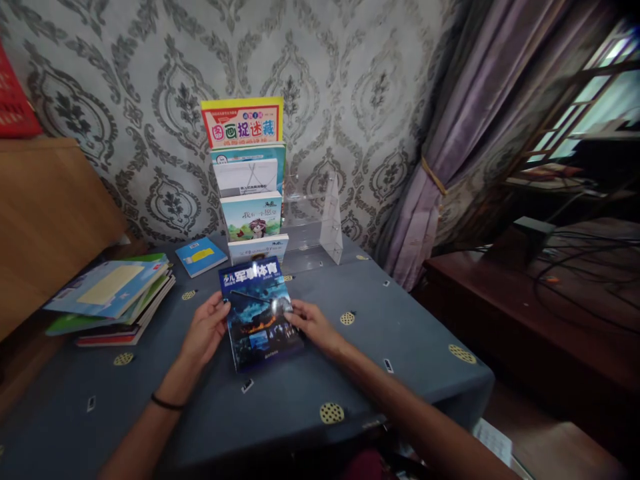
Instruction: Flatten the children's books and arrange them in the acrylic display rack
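Between my two hands is a dark blue book [263,313] with a tank and flames on its cover, its front facing me. My left hand [207,327] grips its left edge, and my right hand [316,323] pinches the right edge. Just behind it stands a clear acrylic tiered rack [331,227]. Its left side carries several books in steps: a yellow and red book [243,123] at the top back, a white-covered one [247,177], a green and pale blue one [253,219], and a light blue one [257,248] at the front.
A stack of books [113,290] lies on the patterned blue tablecloth [400,320] at left, near a wooden cabinet [55,213]. A small blue book [201,256] lies left of the rack. To the right are a purple curtain [430,153] and a dark red table [575,300] with cables.
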### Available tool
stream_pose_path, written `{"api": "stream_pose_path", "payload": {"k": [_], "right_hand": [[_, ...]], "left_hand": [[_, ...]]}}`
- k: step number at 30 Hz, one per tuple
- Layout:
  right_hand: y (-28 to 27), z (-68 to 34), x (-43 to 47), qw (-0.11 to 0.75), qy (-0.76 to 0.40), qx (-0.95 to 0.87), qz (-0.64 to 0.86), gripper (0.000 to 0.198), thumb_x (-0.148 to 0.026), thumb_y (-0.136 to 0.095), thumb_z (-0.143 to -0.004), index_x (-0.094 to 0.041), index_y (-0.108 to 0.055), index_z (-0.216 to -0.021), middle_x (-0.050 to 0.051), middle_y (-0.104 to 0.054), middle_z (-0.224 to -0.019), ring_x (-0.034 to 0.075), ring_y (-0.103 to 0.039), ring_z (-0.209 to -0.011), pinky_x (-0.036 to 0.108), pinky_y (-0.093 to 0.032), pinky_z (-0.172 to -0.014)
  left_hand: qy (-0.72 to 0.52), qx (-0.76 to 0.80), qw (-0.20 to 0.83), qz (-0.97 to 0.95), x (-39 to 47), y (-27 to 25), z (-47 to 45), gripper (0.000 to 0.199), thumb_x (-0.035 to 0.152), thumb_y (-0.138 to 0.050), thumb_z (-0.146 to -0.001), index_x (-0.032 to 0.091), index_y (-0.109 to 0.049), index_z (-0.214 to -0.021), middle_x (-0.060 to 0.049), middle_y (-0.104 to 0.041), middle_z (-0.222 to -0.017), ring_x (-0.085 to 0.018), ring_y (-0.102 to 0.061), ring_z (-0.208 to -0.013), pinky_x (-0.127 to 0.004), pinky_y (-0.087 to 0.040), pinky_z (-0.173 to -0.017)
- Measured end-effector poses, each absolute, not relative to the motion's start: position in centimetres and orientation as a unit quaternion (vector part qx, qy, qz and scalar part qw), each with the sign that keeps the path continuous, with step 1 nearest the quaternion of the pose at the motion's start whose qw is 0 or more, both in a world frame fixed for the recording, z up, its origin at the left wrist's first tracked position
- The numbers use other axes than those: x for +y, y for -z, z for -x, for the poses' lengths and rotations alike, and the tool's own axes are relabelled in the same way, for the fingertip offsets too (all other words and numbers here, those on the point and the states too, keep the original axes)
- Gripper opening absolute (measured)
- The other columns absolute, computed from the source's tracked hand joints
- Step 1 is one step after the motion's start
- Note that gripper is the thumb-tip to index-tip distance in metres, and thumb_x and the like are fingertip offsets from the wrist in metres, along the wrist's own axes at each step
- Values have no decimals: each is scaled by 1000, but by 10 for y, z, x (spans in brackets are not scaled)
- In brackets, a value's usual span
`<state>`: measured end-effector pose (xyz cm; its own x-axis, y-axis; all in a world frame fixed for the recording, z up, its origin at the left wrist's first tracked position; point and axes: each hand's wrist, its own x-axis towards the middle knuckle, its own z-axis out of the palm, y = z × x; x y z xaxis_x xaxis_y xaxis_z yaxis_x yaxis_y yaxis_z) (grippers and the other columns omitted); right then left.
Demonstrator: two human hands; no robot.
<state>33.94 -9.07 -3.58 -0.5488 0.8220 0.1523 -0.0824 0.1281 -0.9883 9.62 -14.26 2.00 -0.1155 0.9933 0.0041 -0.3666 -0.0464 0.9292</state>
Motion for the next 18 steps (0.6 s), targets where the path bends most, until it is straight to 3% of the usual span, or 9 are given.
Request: {"api": "stream_pose_path", "payload": {"k": [3, 6, 11, 18], "right_hand": [[14, -334, -53, 426, -572, -659, 238, 48, -62, -72, -81, -21, -70, -106, 5, -76, -96, 24, -71, -92, 38, -55, -86], [-10, -329, -15, 455, -517, -695, 208, 44, -61, -70, -82, -22, -70, -102, 4, -75, -98, 24, -69, -97, 39, -52, -91], [-38, -326, 30, 497, -430, -729, 190, 36, -56, -65, -88, -22, -68, -101, 4, -73, -101, 23, -67, -97, 40, -50, -96], [-36, -326, 46, 517, -365, -741, 225, 31, -51, -58, -92, -22, -67, -102, 4, -71, -101, 24, -65, -100, 39, -49, -97]], "left_hand": [[-637, 398, 492, -441, -113, -42, -95, 50, 37, -86, -70, 19, -67, -112, -7, -76, -102, -23, -72, -98, -32, -59, -85], [-648, 370, 430, -508, -82, -66, -94, 47, 38, -82, -75, 19, -65, -115, -8, -75, -108, -25, -69, -109, -37, -57, -94], [-645, 329, 350, -595, -43, -89, -92, 46, 38, -77, -79, 19, -62, -119, -9, -74, -117, -27, -67, -117, -46, -49, -107], [-627, 333, 267, -652, -21, -86, -91, 40, 39, -71, -84, 18, -63, -118, -10, -72, -119, -27, -64, -120, -44, -44, -110]]}}
